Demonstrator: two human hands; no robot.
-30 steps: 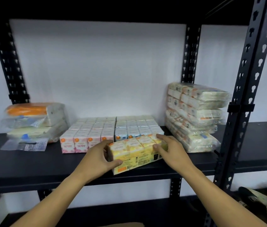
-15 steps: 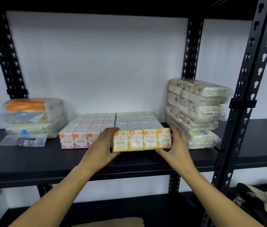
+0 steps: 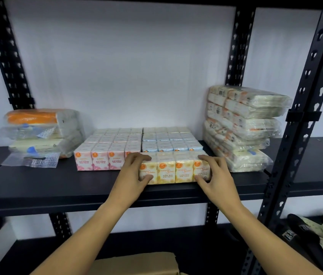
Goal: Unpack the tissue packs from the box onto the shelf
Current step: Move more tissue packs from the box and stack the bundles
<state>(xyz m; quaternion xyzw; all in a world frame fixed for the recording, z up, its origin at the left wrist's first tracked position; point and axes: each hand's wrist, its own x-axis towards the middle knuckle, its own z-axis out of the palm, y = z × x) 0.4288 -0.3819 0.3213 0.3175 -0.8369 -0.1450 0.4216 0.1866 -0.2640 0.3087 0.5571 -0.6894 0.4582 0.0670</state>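
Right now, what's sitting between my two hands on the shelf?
The yellow tissue pack, gripped at its ends by the left hand and right hand, in the head view.

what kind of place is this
Probably a stockroom or shop storage area: black slotted metal shelving, bulk wrapped tissue bundles, rows of mini tissue packs, and a cardboard box below.

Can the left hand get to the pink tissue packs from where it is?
Probably yes. The left hand rests on the yellow pack's left end, right beside the pink tissue packs at the shelf front. Nothing stands between them, though it must let go first.
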